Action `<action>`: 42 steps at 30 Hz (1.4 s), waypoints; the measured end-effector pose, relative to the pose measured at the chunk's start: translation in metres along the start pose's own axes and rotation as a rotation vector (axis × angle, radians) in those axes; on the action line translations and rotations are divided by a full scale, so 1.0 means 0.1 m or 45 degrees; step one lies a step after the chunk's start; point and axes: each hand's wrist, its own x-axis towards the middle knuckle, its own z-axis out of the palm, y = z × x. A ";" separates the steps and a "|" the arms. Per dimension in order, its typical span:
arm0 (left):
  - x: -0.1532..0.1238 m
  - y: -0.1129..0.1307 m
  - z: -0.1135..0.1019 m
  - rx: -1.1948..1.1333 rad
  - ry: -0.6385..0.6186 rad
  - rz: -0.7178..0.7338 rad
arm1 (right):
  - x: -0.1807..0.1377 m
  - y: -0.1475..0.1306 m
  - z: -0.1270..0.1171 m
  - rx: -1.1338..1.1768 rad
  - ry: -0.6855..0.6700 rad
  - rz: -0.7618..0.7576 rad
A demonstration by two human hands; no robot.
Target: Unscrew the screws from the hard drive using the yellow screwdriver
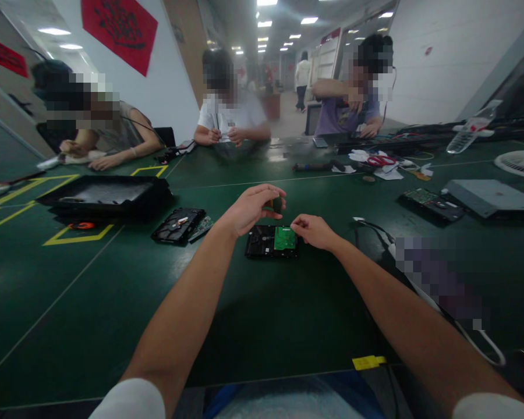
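Observation:
A black hard drive [261,240] lies flat on the green table in front of me, its green circuit board [284,238] facing up on the right half. Just above its far edge, my left hand [258,205] is curled around a small dark object [277,205] with a rounded end; its kind is unclear. At the board's right corner, the thumb and fingertips of my right hand [313,230] are pinched together. Whatever lies between those fingertips is too small to make out.
Left of the drive lie another opened drive [179,226] and a loose circuit board [200,229]. A black tray [105,195] stands farther left. To the right are a cable [373,227], another drive [430,205] and a grey metal box [493,198]. Several people sit across the table.

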 end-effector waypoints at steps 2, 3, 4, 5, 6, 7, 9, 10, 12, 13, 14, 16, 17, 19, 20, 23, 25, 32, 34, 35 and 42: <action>0.00 0.00 0.01 -0.036 -0.014 -0.010 | 0.00 -0.01 0.00 -0.009 0.003 0.001; 0.00 0.01 0.01 -0.039 -0.015 -0.012 | 0.00 -0.01 0.00 -0.011 0.000 0.000; 0.00 0.01 0.01 -0.034 -0.011 -0.009 | 0.00 -0.01 0.00 -0.013 -0.003 0.001; 0.00 0.01 0.02 -0.021 -0.006 -0.001 | 0.01 0.00 0.00 -0.013 -0.004 0.002; 0.00 0.00 0.02 0.001 -0.002 0.011 | 0.01 0.00 0.00 -0.011 -0.004 0.002; 0.00 0.00 0.02 0.032 0.002 0.026 | 0.01 0.00 0.00 -0.008 -0.002 0.002; 0.00 -0.01 0.01 0.117 0.010 0.053 | 0.01 0.01 0.00 -0.002 0.003 0.000; 0.00 -0.02 0.00 0.162 0.014 0.061 | 0.01 0.01 0.00 -0.001 0.001 -0.002; 0.00 -0.02 -0.01 0.236 0.028 0.066 | 0.01 0.02 -0.01 -0.004 -0.011 -0.009; 0.00 -0.02 -0.02 0.260 0.037 0.065 | 0.02 0.02 -0.01 -0.006 -0.019 -0.013; 0.00 -0.02 -0.03 0.276 0.043 0.065 | 0.02 0.02 -0.02 -0.009 -0.023 -0.013; -0.01 -0.01 -0.03 0.289 0.050 0.062 | 0.02 0.03 -0.02 -0.016 -0.023 -0.011; -0.01 0.00 -0.03 0.283 0.045 0.056 | 0.02 0.03 -0.02 -0.018 -0.022 -0.010; -0.02 0.01 -0.02 0.243 0.025 0.042 | 0.02 0.03 -0.01 -0.010 -0.018 -0.013; -0.02 0.01 -0.01 0.212 0.015 0.033 | 0.01 0.03 -0.01 -0.003 -0.017 -0.017; -0.02 0.02 0.03 0.114 0.028 0.002 | 0.01 0.03 0.00 0.010 -0.014 -0.024; -0.02 0.02 0.05 0.060 0.058 -0.028 | 0.01 0.02 0.00 0.006 -0.016 -0.019; -0.01 0.01 0.03 0.102 0.059 0.025 | 0.00 0.02 0.00 0.014 0.008 -0.022; 0.00 0.01 0.02 0.153 0.087 0.050 | 0.00 0.03 0.00 0.016 0.005 -0.021; 0.00 0.01 0.01 0.168 0.104 0.054 | 0.00 0.03 0.00 0.015 0.001 -0.017; -0.01 0.02 0.02 0.060 0.068 0.008 | 0.01 0.03 0.00 0.006 -0.013 -0.012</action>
